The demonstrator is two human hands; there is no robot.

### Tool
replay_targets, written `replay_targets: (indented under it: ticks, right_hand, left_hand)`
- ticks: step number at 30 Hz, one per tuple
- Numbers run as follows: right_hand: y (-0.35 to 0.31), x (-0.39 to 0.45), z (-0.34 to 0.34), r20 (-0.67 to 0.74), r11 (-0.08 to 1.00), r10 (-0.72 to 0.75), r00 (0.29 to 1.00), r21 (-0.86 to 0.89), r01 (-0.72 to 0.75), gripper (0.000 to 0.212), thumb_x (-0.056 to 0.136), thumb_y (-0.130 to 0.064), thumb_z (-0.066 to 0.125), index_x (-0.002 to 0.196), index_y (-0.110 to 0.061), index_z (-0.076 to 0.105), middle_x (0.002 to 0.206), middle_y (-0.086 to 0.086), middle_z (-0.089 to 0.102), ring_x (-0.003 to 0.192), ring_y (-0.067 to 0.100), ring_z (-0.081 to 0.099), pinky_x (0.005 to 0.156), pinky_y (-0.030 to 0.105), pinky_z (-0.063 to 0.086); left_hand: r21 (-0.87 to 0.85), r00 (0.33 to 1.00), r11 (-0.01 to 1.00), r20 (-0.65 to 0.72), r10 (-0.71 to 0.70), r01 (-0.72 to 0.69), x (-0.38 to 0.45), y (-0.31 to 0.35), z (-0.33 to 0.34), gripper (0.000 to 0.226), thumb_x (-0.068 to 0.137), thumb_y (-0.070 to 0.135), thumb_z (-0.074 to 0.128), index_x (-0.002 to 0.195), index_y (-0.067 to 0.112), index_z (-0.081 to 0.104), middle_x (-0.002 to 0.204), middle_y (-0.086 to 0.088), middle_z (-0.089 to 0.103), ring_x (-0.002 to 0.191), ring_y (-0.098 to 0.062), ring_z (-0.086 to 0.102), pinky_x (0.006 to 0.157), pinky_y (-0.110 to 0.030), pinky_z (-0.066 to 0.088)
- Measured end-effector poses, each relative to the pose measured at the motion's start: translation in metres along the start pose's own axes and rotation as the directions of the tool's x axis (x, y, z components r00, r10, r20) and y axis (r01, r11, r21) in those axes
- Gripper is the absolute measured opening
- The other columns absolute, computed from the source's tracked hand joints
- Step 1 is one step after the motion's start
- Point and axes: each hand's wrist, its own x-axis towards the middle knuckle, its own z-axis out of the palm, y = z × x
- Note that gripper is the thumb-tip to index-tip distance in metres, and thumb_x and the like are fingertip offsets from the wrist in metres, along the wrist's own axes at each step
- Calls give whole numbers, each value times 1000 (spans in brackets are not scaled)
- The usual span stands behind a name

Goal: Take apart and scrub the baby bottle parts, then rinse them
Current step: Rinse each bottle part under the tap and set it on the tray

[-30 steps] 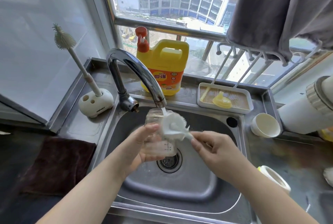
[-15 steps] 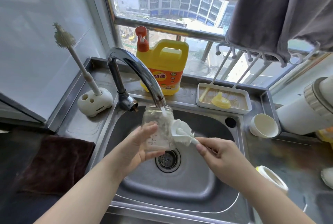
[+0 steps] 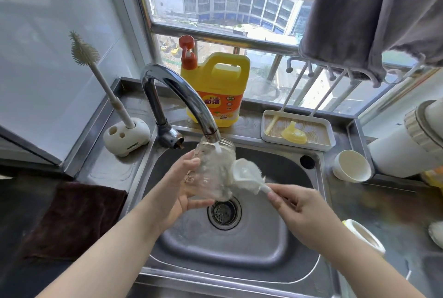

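Clear plastic caught the window light as a person held the bottle [image 3: 215,173] over the steel sink [image 3: 227,245], its open mouth tipped up to meet water running from the tap [image 3: 182,96]. The left hand [image 3: 182,192] grasped the bottle's body, fingers and thumb wrapped round its side, just above the drain [image 3: 224,212]. The right hand [image 3: 299,209] pinched the handle of a white brush [image 3: 247,174], whose head lay outside the bottle, against its right flank.

By the look of it, the scrubbing of the bottle body was in hand, or just giving way to its rinse; whether suds remained inside could not be told through the blur of water. A yellow teat [image 3: 294,132] sat apart on the tray [image 3: 330,144] at the back of the surface, so the dismantling appeared already done.

The next move probably called for the left hand to keep a firm hold on the wet, slippery bottle while the right either fed the brush head into the neck or worked it round the outside. After that, a steady tilt would be needed to empty the bottle into the sink. The teat likely awaited its own turn.

A jug of detergent [image 3: 215,89] stood behind the tap, and a second brush [image 3: 96,77] stood in its holder at the left.
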Motion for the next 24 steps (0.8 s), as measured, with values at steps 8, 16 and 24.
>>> replay_targets:
  ticks: [8, 16, 24]
  right_hand:
    - [-7, 4, 5, -7, 999, 12, 1000, 52, -11, 17, 90, -49, 47, 95, -57, 61, 68, -2, 65, 55, 7, 49, 60, 29, 45]
    - [-1, 15, -1, -36, 1000, -9, 999, -7, 9, 25, 92, -35, 54, 100, -58, 61, 84, 2, 72, 76, 22, 65, 73, 37, 51]
    - [4, 16, -6, -31, 990, 9, 999, -138, -13, 25, 90, -42, 52, 111, -40, 66, 79, -6, 68, 73, 7, 60, 68, 31, 50]
  left_hand:
    - [148, 998, 987, 15, 68, -70, 2, -8, 7, 75, 58, 41, 77, 128, 43, 49, 120, 3, 66, 106, -25, 66, 84, -49, 55]
    - [85, 997, 995, -33, 64, -61, 5, -15, 6, 80, 54, 39, 76, 128, 48, 49, 117, 0, 68, 102, -30, 67, 71, -43, 59]
    - [67, 998, 996, -12, 64, -63, 4, -13, -1, 78, 56, 38, 74, 129, 48, 49, 120, 0, 66, 104, -28, 66, 73, -45, 58]
